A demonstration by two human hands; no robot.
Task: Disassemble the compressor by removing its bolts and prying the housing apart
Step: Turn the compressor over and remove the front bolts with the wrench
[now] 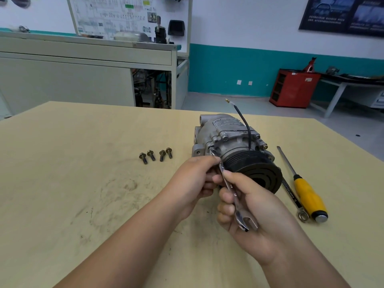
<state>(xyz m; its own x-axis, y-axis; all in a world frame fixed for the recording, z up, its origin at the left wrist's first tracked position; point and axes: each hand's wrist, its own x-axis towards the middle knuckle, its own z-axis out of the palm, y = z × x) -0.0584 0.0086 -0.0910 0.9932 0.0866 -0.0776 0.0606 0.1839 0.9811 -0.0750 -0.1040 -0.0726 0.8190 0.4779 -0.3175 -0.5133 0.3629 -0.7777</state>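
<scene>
The compressor [228, 138] sits on its side on the counter [83, 204], with the pulley [255, 171] facing the camera. Four bolts [155, 155] are already out and lie in a row well off to its left.

The right hand [255, 215] is wrapped around the shank of a combination wrench [233, 194], with the open end poking out by the palm. The left hand [193, 179] pinches the same wrench near its far end, where it meets a bolt on the housing's left flank just behind the pulley. I can't tell if the ring is fully seated because fingers are in the way.

My take on doing this bit well:
- Get the ring square on the head before pulling, or it'll round off.
- Let the left fingers keep the ring pressed on while the right does short swings, since the pulley rim crowds that spot.
- Nothing clamps the compressor, so it'll probably want to roll. Brace it.

At least two more bolt heads [225, 137] show on top of the housing. The yellow-handled screwdriver [307, 196] and a second wrench [293, 196] lie just to the right. I'd save prying until every bolt's out.
</scene>
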